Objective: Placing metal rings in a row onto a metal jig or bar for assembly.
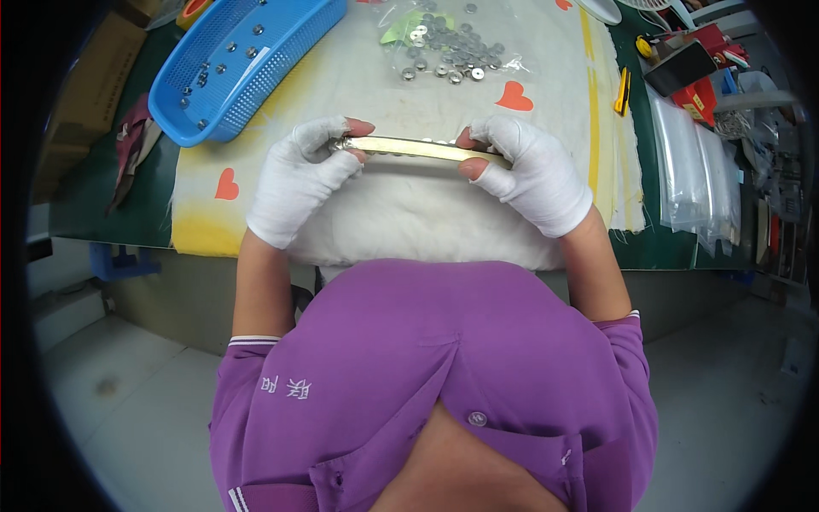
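Note:
Between my two hands a long, narrow strip (pixel 418 148) with a shiny yellowish face is held level above the cloth; its exact kind is not clear. My left hand (pixel 307 172), in a white fingerless-tip glove, pinches the left end, where a silvery metal part (pixel 341 145) shows. At the other end, my right hand (pixel 533 169), gloved the same way, grips the strip between bare thumb and fingertips. Small round shapes peek out along the strip's edges. Beyond it lies a clear plastic bag (pixel 503 30) with many small round metal pieces (pixel 465 53).
A blue perforated basket (pixel 235 111) holding several small metal pieces stands at the far left. White-and-yellow cloth with red hearts (pixel 514 96) covers the table. To the right are a yellow cutter knife (pixel 623 91), clear plastic bags (pixel 699 171) and a red bin (pixel 695 101).

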Demonstrator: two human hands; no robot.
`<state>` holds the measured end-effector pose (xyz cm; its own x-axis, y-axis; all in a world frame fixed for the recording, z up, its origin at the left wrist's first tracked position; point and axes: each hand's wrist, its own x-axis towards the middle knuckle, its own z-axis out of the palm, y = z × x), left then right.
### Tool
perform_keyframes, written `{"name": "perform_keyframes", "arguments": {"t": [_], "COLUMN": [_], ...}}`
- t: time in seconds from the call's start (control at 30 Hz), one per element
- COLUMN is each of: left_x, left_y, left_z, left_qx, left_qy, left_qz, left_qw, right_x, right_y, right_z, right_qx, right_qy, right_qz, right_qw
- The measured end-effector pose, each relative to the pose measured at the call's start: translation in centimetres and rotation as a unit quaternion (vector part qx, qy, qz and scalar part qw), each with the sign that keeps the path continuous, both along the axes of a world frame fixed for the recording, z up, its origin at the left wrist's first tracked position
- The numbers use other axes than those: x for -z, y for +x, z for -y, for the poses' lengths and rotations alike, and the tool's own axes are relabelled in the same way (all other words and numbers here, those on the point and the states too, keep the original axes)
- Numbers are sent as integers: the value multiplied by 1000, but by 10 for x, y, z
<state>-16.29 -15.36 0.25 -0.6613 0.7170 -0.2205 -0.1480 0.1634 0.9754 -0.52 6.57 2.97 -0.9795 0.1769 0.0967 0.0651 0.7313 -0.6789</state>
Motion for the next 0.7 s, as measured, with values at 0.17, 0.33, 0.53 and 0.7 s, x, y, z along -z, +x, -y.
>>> {"name": "perform_keyframes", "arguments": {"t": [0.17, 0.33, 0.53, 0.7], "left_x": [10, 24, 25, 24], "left_y": [-9, -12, -16, -21], "left_z": [5, 1, -3, 2], "left_qx": [-64, -15, 10, 34], "left_qy": [-32, -58, -92, -87], "left_qz": [-11, -304, -385, -358], "left_qw": [997, 951, 918, 929], "right_x": [17, 28, 31, 27], "right_y": [4, 11, 14, 17], "right_z": [-19, -26, -30, -33], "right_qx": [55, 75, 69, 87], "right_qy": [-66, -44, -13, -52], "right_qz": [9, 1, 13, 39], "right_qw": [996, 996, 997, 994]}}
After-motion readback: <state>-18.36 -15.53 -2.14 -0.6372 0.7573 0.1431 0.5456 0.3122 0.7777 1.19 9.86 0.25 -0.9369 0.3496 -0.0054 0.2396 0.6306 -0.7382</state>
